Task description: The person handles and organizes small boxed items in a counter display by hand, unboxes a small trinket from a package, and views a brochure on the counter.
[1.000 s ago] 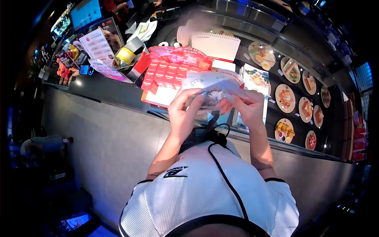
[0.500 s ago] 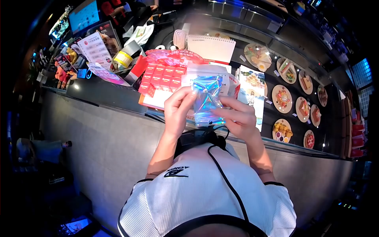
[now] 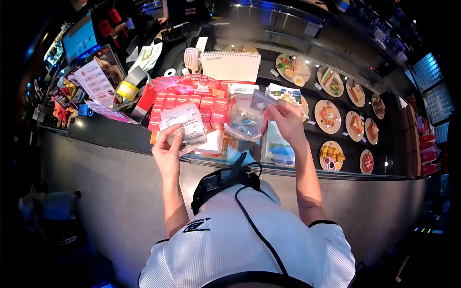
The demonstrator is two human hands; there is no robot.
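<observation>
My left hand pinches the lower left corner of a translucent white packet printed with dark lettering and small line drawings. The packet hangs over the red boxes on the counter. My right hand has its fingers closed on a small clear plastic bag, tilted and seen partly edge-on. Just below and left of that bag, an open clear pouch shows small bluish and whitish pieces inside. Whether it touches my right hand's bag I cannot tell.
A spiral desk calendar stands behind the boxes. Plates of food fill the display on the right. Printed leaflets lie under my right hand. On the left are a yellow tape roll, menu cards and a screen.
Both hands held one shiny iridescent pouch together before. Now they are apart: the left has moved left with the printed packet, the right holds a small clear bag. The view has shifted.
</observation>
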